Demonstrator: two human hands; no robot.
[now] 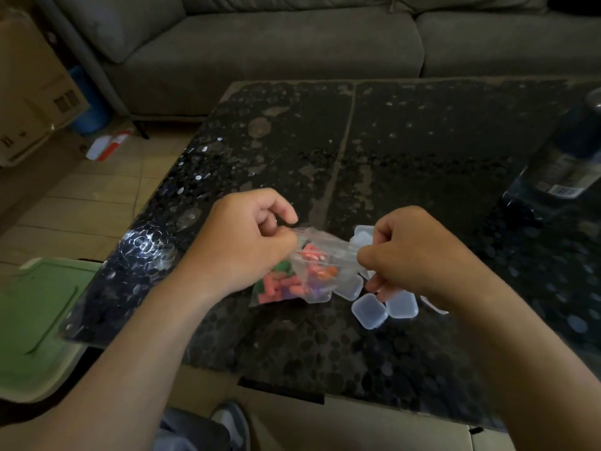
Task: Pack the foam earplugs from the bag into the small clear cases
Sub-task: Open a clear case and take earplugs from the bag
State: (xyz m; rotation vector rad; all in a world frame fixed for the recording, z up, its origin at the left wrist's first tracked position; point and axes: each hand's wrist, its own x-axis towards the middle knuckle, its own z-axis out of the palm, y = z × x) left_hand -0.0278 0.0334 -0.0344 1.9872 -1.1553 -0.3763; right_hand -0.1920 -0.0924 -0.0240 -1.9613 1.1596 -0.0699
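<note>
- The bag [309, 271] is pinched at its mouth by left hand [242, 244] and right hand [413, 252].
- Earplugs [279, 284] remain bagged; cases [369, 310] on the counter [422, 151] appear unfilled.

view: head-worn, one only | faces: forward-down onto table [422, 141] | range: near | beyond: sofa [292, 37]

Dim indoor light, murky and slightly grainy throughout. A white glare patch sits on the near left corner of the glossy black pebble-patterned table top [422, 141]. The clear plastic zip bag [318, 278] looks soft-edged. Wide-angle bending curves the grey fabric sofa [292, 37] and smears the dark cylindrical bottle [566, 151] at the right edge
</note>
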